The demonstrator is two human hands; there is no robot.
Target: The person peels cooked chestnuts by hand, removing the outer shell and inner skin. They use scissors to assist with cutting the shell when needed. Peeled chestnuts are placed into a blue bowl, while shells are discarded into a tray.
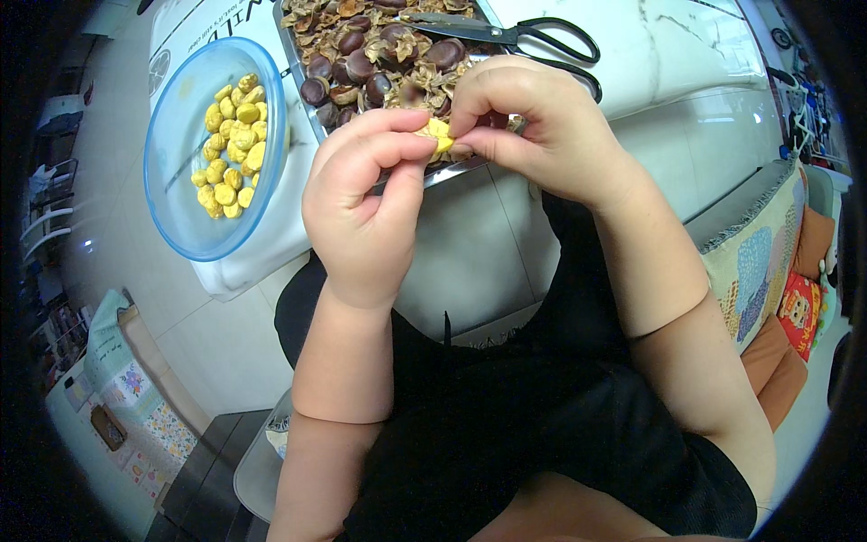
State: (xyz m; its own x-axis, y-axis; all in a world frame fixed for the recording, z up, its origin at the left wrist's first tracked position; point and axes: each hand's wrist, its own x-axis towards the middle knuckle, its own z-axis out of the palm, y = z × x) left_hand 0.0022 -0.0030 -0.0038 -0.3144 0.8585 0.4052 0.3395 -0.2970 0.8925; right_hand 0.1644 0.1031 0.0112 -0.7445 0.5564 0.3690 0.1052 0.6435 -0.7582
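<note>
Between my two hands is a yellow peeled chestnut (440, 135), held over the near edge of a metal tray (452, 172). My left hand (370, 190) pinches it with thumb and fingertips. From the other side, the thumb and forefinger of my right hand (524, 117) press together at the chestnut's edge; whether a bit of skin is between them is too small to tell. Brown unpeeled chestnuts (359, 65) and torn shells (316, 23) fill the tray. To the left, a clear oval bowl (167, 167) holds several yellow peeled chestnuts (242, 137).
Black-handled scissors (551, 36) lie across the tray's far right corner, handles over the white marbled table (668, 45). The bowl stands near the table's left edge. At the far right is a sofa with a patterned cover (768, 244) and a red cushion (799, 307).
</note>
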